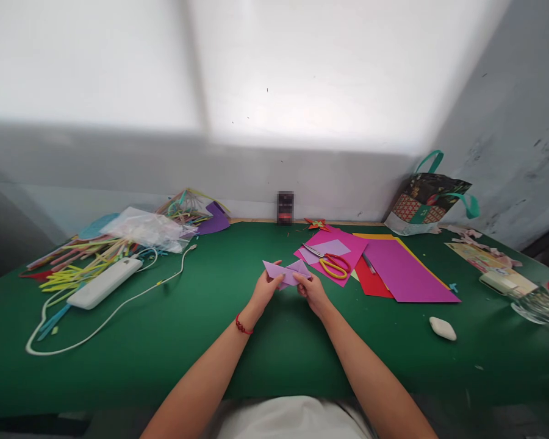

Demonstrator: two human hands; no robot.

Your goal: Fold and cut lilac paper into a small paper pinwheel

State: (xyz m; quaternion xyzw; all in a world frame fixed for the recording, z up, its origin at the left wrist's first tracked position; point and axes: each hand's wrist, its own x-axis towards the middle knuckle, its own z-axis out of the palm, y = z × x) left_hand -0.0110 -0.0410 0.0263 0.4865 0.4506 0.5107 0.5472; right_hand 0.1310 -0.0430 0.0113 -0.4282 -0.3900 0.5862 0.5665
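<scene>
A folded sheet of light purple paper [289, 275] is held between both hands just above the green table, with pointed flaps at its left and top right. My left hand [264, 289] grips its left side, thumb lying on top, a red beaded bracelet at the wrist. On the right part of the paper, my right hand [315, 294] pinches with thumb and curled fingers. Beyond the right hand, scissors [333, 266] with red and yellow handles lie on a flat lilac sheet [336, 248] and a magenta sheet [354, 242].
Purple sheets [409, 271], red paper [373, 281] and a pen [368, 263] lie to the right, near a white case [443, 328]. A bag [423, 201] stands behind. At left are a white power strip [104, 283], its cable, paper strips and a plastic bag [149, 228].
</scene>
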